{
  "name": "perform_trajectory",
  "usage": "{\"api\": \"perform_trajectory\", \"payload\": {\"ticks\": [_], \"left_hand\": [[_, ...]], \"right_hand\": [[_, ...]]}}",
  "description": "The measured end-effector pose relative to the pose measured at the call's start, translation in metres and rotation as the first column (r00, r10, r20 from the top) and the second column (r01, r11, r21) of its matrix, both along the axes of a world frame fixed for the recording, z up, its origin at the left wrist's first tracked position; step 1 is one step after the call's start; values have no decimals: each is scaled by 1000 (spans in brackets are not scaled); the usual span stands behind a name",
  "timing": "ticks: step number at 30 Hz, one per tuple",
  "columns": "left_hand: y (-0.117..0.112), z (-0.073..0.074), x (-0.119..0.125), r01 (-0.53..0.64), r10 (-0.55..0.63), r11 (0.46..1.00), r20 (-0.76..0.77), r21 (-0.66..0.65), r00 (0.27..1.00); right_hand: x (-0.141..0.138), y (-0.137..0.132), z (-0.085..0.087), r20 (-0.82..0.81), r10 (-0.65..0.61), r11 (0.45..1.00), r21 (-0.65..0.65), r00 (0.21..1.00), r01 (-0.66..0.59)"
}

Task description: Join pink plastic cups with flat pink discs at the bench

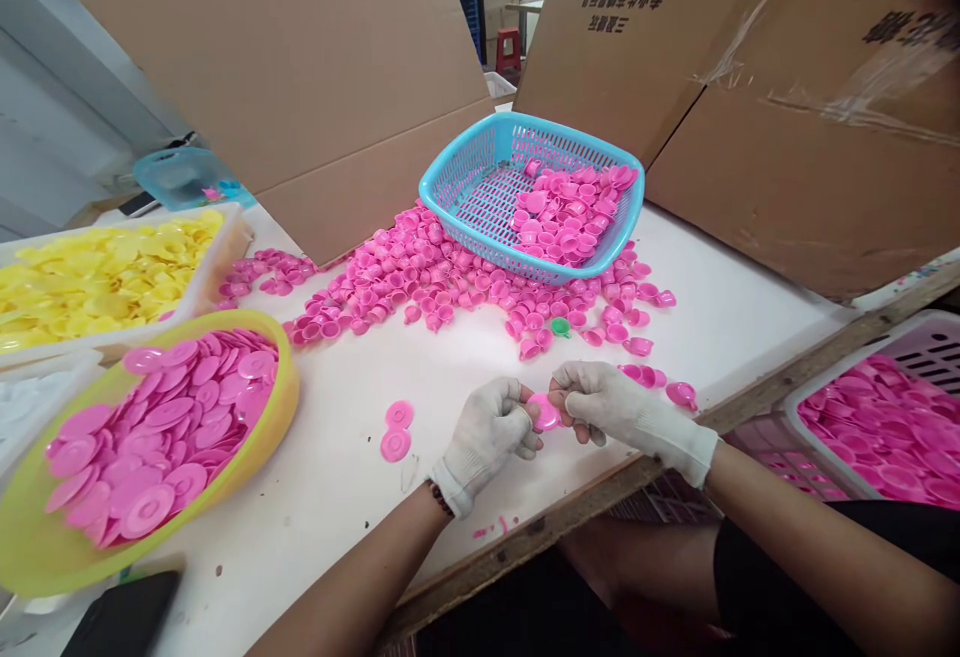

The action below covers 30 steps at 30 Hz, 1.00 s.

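Both of my hands wear white knit gloves and meet near the table's front edge. My left hand (486, 434) and my right hand (611, 405) pinch one small pink plastic piece (544, 411) between their fingertips. Two pink discs (397, 430) lie flat on the white table (720, 327) just left of my left hand. A heap of small pink cups (450, 282) spreads across the middle of the table behind my hands. A single green cup (561, 327) sits among them.
A blue mesh basket (465, 172) holding pink cups stands at the back. A yellow bowl (281, 417) of pink discs and a tray of yellow discs (105, 272) are on the left. A white basket (930, 342) of pink parts sits at right. Cardboard walls (300, 57) close the back.
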<state>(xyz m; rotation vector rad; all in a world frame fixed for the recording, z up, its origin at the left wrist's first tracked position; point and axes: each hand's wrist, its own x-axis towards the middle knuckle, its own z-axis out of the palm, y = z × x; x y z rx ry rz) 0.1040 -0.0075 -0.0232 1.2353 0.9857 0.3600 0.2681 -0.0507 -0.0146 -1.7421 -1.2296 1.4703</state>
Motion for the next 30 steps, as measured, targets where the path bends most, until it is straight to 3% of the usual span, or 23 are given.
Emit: {"api": "perform_trajectory", "payload": {"ticks": [5, 9, 13, 17, 24, 30], "left_hand": [[6, -16, 12, 58, -74, 987, -107, -151, 991], [12, -21, 18, 91, -121, 969, -121, -232, 985], [17, -21, 21, 146, -176, 973, -166, -179, 970], [23, -18, 17, 230, -257, 956, -137, -182, 957], [25, -11, 19, 374, -370, 927, -263, -40, 891], [23, -4, 28, 474, -401, 875, -402, 96, 823]], "right_hand": [[8, 2, -27, -22, 15, 997, -80, 1000, -17], [7, 3, -30, -75, 39, 989, -139, 996, -49], [3, 4, -25, 30, 78, 993, -90, 996, -75], [2, 5, -24, 9, 67, 990, -125, 998, -66], [4, 0, -37, 65, 105, 994, -41, 992, -103], [5, 3, -46, -67, 86, 994, -59, 994, -90]]}}
